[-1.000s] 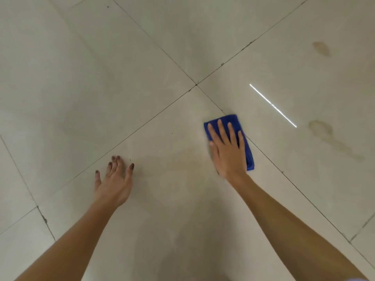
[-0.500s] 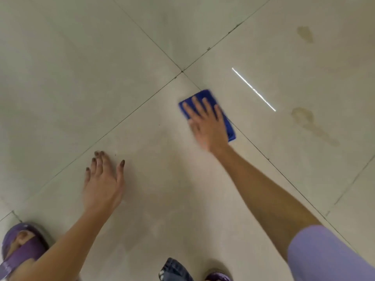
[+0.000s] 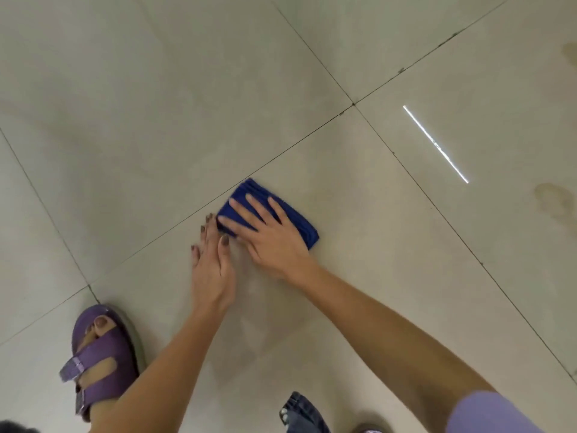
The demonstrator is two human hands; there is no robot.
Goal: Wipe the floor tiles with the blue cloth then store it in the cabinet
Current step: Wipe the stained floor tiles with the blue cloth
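Note:
The folded blue cloth (image 3: 299, 217) lies flat on a pale beige floor tile (image 3: 359, 214), close to a grout line. My right hand (image 3: 268, 232) presses down on it with fingers spread, covering most of its middle. My left hand (image 3: 210, 260) rests flat on the tile just left of the cloth, its fingertips touching the cloth's left edge and my right thumb. No cabinet is in view.
My left foot in a purple sandal (image 3: 100, 357) stands on the tile at lower left. A jeans hem (image 3: 301, 414) shows at the bottom. Brownish stains (image 3: 552, 200) mark the tile at far right, near a bright light reflection (image 3: 435, 143).
My right hand has slid the cloth toward me and to the left, up against my left hand. The view has tilted down, bringing my foot and sleeve into sight.

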